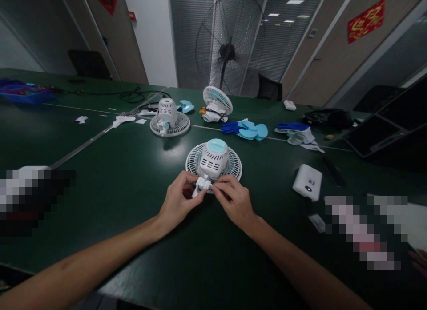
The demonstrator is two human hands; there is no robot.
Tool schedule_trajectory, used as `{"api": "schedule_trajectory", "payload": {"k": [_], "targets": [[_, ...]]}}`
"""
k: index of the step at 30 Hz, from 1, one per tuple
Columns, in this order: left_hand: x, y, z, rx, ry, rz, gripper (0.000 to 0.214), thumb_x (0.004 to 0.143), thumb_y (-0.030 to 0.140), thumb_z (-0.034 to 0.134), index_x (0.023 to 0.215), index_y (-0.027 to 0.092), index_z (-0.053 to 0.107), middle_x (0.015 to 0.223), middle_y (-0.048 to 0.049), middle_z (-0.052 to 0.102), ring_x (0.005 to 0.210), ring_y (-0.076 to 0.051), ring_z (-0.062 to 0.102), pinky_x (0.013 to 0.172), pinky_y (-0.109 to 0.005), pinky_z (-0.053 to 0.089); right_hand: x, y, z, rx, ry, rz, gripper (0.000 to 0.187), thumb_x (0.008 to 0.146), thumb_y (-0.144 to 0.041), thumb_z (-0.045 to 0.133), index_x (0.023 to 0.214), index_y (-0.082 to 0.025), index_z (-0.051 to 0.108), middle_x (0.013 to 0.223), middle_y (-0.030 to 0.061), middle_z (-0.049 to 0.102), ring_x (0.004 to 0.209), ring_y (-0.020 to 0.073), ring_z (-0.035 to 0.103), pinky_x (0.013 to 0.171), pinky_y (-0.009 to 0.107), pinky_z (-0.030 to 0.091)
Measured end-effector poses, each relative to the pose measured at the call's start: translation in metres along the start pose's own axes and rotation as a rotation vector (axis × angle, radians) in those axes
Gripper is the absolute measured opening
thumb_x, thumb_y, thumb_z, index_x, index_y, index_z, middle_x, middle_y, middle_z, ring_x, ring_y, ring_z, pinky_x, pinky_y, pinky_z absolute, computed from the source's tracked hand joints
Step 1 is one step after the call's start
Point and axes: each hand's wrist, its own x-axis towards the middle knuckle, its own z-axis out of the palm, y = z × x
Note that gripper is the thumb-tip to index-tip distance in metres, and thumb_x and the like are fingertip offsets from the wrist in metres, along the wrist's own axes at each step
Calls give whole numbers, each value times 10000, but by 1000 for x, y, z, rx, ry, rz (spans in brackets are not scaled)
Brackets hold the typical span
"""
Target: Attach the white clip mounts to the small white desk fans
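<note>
A small white fan head with a light-blue cap on its motor housing lies grille-down on the green table in front of me. From its near side sticks out a white neck bracket. Thumb and fingers of my left hand grip this bracket from the left. On the opposite side, the fingertips of my right hand are pinched together against the bracket's right end. Whatever small part sits between those fingertips is hidden.
Behind stand two more fan heads, one grille-down and one tilted. Light-blue fan blades lie by blue gloves. At right is a white box-shaped device; a blue tray sits far left. A large floor fan stands beyond.
</note>
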Motion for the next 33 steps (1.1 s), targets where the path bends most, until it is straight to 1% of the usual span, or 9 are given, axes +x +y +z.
{"api": "schedule_trajectory", "payload": {"k": [3,7,10,17,21,26,30,33], "targets": [[0,-1,0,2,9,6,237,908,273,763,1077,201,614,1041,-20,639,733,-121,661,612,-232,517,-1,-3,-1,-10,7,0,97,1003,-205,625,1072,-201,693,1063,70,656,770,134,681,639,257,585],[1,-2,0,11,13,-1,255,901,279,772,1077,201,604,1043,-17,636,717,-116,658,599,-229,514,-3,-3,-1,-41,45,-45,201,986,-149,618,1168,-221,661,1111,72,661,748,121,671,624,245,579],[1,-2,0,6,8,-1,254,902,279,771,1079,204,604,1053,-20,636,724,-119,664,598,-229,514,-4,-2,0,-91,55,-51,190,999,-152,615,1157,-233,680,1114,67,663,774,123,688,633,240,581],[1,-1,0,12,5,-10,258,902,286,770,1082,200,606,1035,-25,640,730,-127,665,608,-237,522,-4,-1,0,-142,60,-55,158,1012,-195,624,1144,-231,703,1102,62,684,749,114,692,603,221,566],[1,0,0,11,0,-13,245,906,284,762,1077,201,607,1034,-25,640,729,-127,664,606,-239,522,-3,-2,-1,-175,60,-73,155,1014,-195,618,1134,-227,711,1080,66,699,777,125,698,595,219,554],[1,1,0,15,7,-3,239,905,274,760,1079,204,612,1037,-17,639,723,-120,661,603,-236,515,-2,-4,-2,-177,41,-99,154,1023,-192,596,1124,-205,711,1042,75,713,808,143,711,610,223,572],[1,0,0,15,2,-10,234,910,281,754,1078,203,611,1029,-18,639,735,-128,662,619,-242,525,-2,-2,-1,-153,18,-67,145,1012,-213,628,1135,-188,700,1049,79,702,754,128,696,581,213,566],[1,1,0,21,-1,-6,235,911,286,751,1077,198,609,1028,-25,641,739,-133,660,620,-244,525,-3,0,0,-114,-1,-28,150,1009,-245,646,1143,-196,692,1070,76,688,756,123,690,592,212,574]]}}
